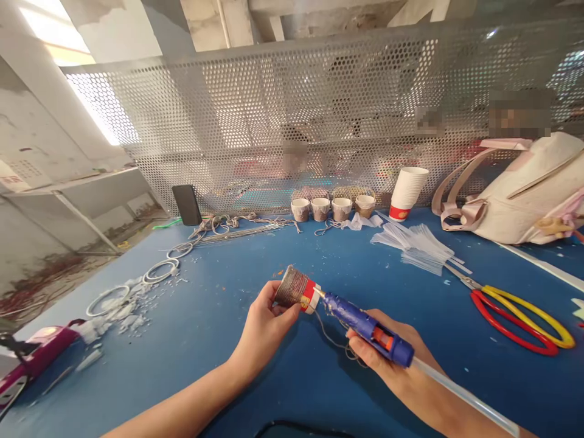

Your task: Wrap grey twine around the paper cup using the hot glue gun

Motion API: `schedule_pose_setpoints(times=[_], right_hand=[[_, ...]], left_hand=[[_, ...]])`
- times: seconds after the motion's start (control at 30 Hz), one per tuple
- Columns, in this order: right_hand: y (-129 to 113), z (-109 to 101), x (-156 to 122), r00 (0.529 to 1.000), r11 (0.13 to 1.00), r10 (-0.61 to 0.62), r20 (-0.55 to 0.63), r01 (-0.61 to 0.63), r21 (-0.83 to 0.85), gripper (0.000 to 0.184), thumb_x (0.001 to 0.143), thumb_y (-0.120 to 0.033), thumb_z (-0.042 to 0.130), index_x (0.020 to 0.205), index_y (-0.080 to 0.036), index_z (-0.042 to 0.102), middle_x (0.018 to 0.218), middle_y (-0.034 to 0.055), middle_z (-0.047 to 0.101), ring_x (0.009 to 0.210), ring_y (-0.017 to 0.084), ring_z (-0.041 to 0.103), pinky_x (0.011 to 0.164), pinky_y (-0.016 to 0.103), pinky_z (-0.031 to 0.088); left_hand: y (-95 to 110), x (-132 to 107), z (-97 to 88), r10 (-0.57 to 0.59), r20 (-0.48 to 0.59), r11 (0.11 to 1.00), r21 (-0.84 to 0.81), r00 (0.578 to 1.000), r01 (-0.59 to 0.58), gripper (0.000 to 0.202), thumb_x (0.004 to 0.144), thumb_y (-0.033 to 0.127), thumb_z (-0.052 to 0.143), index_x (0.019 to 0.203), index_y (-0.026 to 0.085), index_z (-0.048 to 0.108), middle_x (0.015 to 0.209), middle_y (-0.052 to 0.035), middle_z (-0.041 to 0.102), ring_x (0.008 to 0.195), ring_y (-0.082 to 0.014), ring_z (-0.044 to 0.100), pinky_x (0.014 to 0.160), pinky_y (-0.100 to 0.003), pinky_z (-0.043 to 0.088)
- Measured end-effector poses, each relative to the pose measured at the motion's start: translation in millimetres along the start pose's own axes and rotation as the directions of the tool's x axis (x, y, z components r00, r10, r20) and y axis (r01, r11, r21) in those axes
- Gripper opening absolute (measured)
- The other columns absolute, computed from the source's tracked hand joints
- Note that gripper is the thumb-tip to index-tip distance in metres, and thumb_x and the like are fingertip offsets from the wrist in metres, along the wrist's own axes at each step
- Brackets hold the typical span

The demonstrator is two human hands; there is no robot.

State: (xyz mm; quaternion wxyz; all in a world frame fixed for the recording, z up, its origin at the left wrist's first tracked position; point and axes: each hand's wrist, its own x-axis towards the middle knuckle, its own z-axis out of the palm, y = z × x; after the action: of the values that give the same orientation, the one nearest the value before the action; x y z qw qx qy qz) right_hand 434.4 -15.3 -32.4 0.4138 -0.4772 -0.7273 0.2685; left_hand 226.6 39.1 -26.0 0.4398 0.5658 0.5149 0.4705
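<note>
My left hand (pixel 263 325) grips a small paper cup (pixel 294 288) wound with brown string, lying sideways with a red and white band at its right end. My right hand (pixel 387 359) is closed round a blue hot glue gun (pixel 367 328) with an orange trigger; a clear glue stick (pixel 460 395) sticks out of its back. The gun's nozzle touches the cup at the red band. A loose strand of string (pixel 331 337) hangs below the cup between my hands. Both hands hover just above the blue table (pixel 219 304).
Several string-wrapped cups (pixel 333 208) stand in a row at the mesh screen, beside a stack of white cups (pixel 407 191). Clear plastic strips (pixel 415 243), scissors (pixel 515 310), a pale bag (pixel 524 194), a dark phone (pixel 187 205), wire rings (pixel 159 271) and a pink glue gun (pixel 31 359) lie around.
</note>
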Motion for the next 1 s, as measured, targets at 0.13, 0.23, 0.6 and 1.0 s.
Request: schedule_pose_setpoints(times=[0.13,0.23,0.6,1.0], right_hand=[[3,5,-1,0.998,0.993,-0.039,0.041,0.043,-0.112,0.019,0.091,-0.037,0.05,0.079,-0.022,0.054,0.063,-0.0025,0.06,0.051,0.012,0.056,0.052,0.022,0.046],[6,9,-3,0.996,0.987,-0.078,0.049,0.084,-0.135,0.014,0.091,-0.033,0.049,0.083,-0.022,0.053,0.064,-0.0032,0.058,0.049,0.011,0.053,0.05,0.022,0.043],[10,15,1,0.993,0.984,-0.095,0.067,0.103,-0.143,0.013,0.086,-0.019,0.046,0.073,-0.023,0.045,0.06,-0.005,0.049,0.048,0.01,0.049,0.046,0.022,0.037],[13,15,-4,0.985,0.95,-0.164,0.055,0.173,-0.26,0.012,0.084,-0.017,0.044,0.074,-0.023,0.046,0.058,-0.0038,0.052,0.044,0.012,0.049,0.043,0.023,0.036]], left_hand=[[-3,1,-2.3,0.045,0.015,0.996,0.074,0.999,-0.046,0.02,0.07,0.023,0.066,0.089,0.018,0.061,0.08,0.0013,0.068,0.067,-0.0135,0.062,0.064,-0.024,0.05],[-4,0,-3.1,0.079,0.025,0.984,0.156,0.997,-0.082,0.017,0.072,0.02,0.063,0.089,0.02,0.062,0.08,0.0013,0.069,0.068,-0.0138,0.061,0.066,-0.025,0.049],[-9,-2,-3.3,0.117,0.058,0.951,0.28,0.991,-0.128,0.021,0.072,0.017,0.06,0.093,0.02,0.061,0.084,0.0001,0.07,0.07,-0.0151,0.06,0.067,-0.026,0.049],[-7,-4,-3.3,0.179,0.046,0.931,0.315,0.983,-0.184,0.017,0.071,0.017,0.058,0.088,0.02,0.06,0.077,0.0012,0.067,0.065,-0.0139,0.055,0.065,-0.026,0.047]])
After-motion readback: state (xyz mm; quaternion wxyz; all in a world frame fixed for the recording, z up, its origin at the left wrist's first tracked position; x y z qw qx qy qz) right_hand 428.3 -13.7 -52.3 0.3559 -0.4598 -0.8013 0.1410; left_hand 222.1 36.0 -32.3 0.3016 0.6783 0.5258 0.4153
